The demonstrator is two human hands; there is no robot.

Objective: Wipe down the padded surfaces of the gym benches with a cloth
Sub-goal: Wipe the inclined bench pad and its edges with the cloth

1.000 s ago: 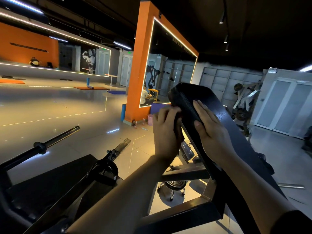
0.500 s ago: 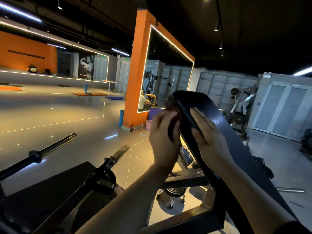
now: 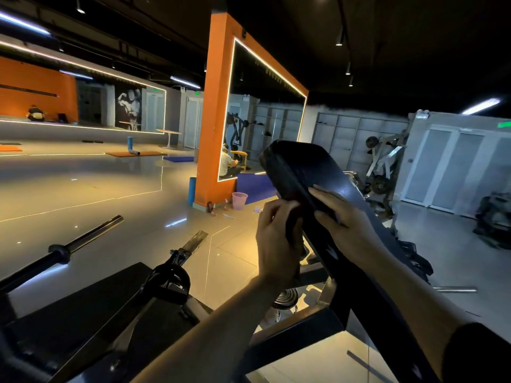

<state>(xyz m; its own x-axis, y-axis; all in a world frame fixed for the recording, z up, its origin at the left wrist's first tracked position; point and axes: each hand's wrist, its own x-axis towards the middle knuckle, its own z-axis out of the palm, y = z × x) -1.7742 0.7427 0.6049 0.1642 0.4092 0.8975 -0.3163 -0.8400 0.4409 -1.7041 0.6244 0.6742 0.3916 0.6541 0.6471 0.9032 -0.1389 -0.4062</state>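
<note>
A black inclined bench pad [image 3: 309, 164] rises from lower right toward the centre. My left hand [image 3: 273, 244] curls around the pad's left side edge and grips a dark reddish cloth [image 3: 289, 195] against it. Only a small part of the cloth shows above my fingers. My right hand [image 3: 348, 225] lies on the pad's top face with straight fingers, just across the edge from the left hand.
The bench's black steel frame [image 3: 298, 327] crosses below my arms, with a small stool [image 3: 284, 299] under it. A barbell [image 3: 83, 241] and a dark flat pad [image 3: 83, 308] sit at lower left. An orange mirrored pillar [image 3: 213, 120], a pink bin [image 3: 239, 200] and a weight machine [image 3: 384, 167] stand beyond.
Both hands have slid a little down the pad from its top end, the left one along the side edge with the cloth. The view has shifted slightly.
</note>
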